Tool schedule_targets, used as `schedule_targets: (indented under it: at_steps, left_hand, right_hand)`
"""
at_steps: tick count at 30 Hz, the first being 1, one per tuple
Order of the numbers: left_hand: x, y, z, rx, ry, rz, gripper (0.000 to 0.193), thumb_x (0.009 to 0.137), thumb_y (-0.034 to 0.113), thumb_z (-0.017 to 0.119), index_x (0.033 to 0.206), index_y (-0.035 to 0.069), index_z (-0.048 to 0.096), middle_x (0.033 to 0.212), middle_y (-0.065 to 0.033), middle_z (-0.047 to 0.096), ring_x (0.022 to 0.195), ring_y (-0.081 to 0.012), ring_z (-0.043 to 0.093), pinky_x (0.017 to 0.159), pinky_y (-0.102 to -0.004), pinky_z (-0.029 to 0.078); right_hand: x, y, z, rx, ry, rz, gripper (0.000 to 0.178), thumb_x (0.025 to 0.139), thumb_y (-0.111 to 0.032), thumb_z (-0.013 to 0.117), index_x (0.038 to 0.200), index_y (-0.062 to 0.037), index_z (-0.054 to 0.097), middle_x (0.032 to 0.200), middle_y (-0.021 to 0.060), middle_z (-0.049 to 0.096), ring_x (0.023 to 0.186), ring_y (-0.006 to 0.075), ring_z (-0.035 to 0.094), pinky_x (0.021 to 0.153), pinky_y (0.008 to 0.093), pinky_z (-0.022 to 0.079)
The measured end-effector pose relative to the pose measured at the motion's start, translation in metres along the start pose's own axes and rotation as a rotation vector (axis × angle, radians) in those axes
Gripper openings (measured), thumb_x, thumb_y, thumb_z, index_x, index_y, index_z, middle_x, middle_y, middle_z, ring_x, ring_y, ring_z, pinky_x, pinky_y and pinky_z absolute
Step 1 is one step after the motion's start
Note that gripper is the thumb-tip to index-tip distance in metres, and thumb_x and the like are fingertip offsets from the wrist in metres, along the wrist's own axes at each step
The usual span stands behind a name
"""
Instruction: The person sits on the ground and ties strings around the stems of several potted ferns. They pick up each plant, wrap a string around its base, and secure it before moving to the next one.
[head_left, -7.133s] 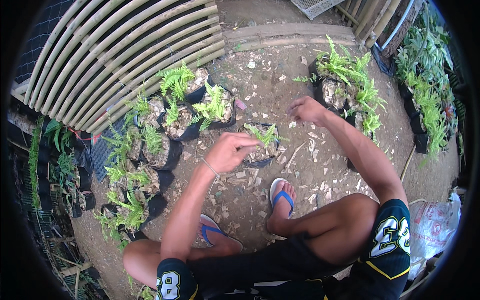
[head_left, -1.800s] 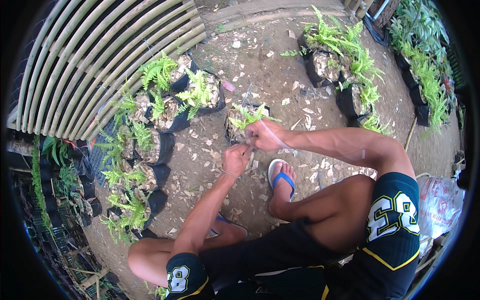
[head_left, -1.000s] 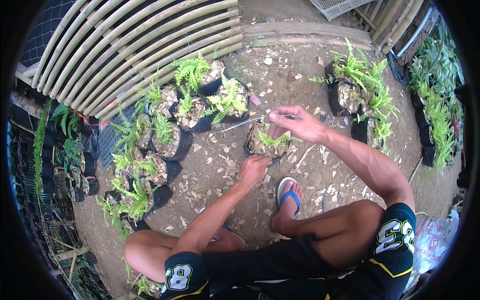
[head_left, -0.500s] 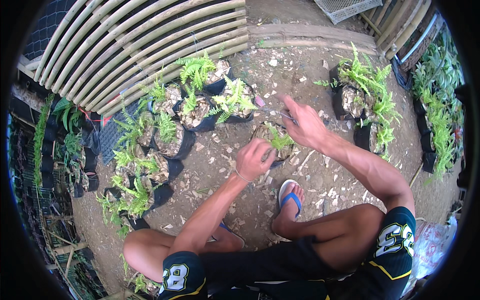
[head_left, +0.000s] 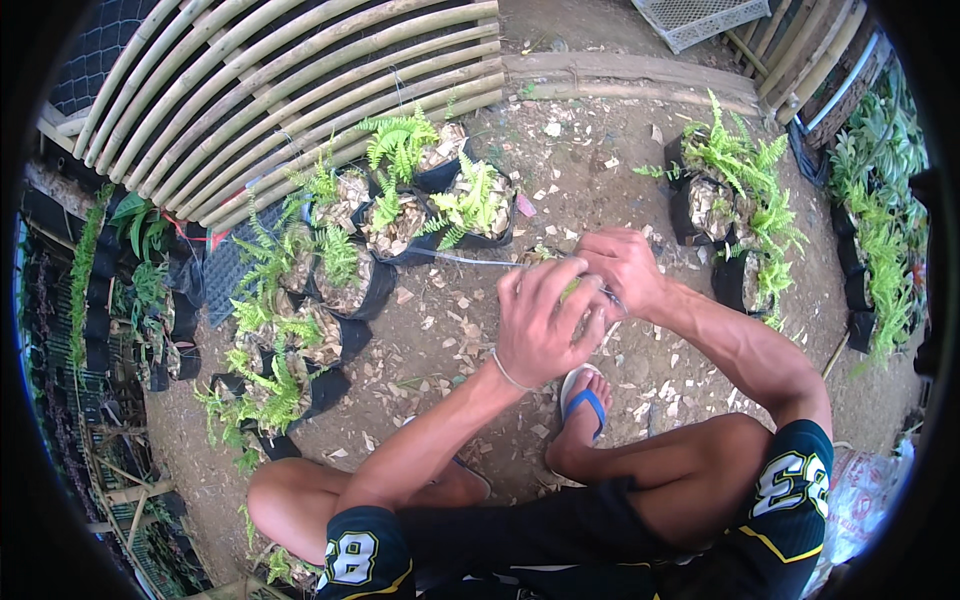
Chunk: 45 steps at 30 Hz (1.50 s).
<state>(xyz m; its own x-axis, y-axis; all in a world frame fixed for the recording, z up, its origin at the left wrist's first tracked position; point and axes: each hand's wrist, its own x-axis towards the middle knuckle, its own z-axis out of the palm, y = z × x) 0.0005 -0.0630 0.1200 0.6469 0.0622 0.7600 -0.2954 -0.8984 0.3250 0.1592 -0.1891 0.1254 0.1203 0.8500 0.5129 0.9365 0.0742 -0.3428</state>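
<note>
My left hand (head_left: 548, 318) and my right hand (head_left: 622, 268) meet above a small fern (head_left: 570, 288) in a black grow bag, covering most of it. My left fingers are bent, and what they pinch is hidden. Curled fingers of my right hand close round a thin metal tool (head_left: 613, 297); its kind is unclear because only a sliver shows. A thin pale strand (head_left: 465, 260) runs leftward from behind my left fingers toward a potted fern (head_left: 474, 205).
Several black grow bags with ferns (head_left: 345, 270) curve along the left. More potted ferns (head_left: 735, 190) stand at the right. A bamboo slat fence (head_left: 300, 90) lies beyond. Wood chips litter the soil. My sandalled foot (head_left: 580, 405) is just below the hands.
My hands were apart and have come together over the small fern. The left hand moved right and the right hand drew nearer. The pale strand now stretches out to the left.
</note>
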Motion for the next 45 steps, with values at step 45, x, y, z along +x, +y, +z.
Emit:
schedule_targets:
  at_steps: [45]
  left_hand:
    - [-0.007, -0.105, -0.009, -0.291, -0.287, -0.433, 0.015, 0.092, 0.000, 0.069, 0.106, -0.001, 0.076, 0.102, -0.0170, 0.076, 0.094, -0.0290, 0.075, 0.086, -0.0346, 0.056]
  right_hand:
    - [0.015, 0.034, -0.005, 0.255, -0.259, 0.113, 0.014, 0.097, -0.005, 0.061, 0.110, -0.0013, 0.065, 0.106, 0.0192, 0.065, 0.101, 0.0430, 0.065, 0.089, 0.0501, 0.055]
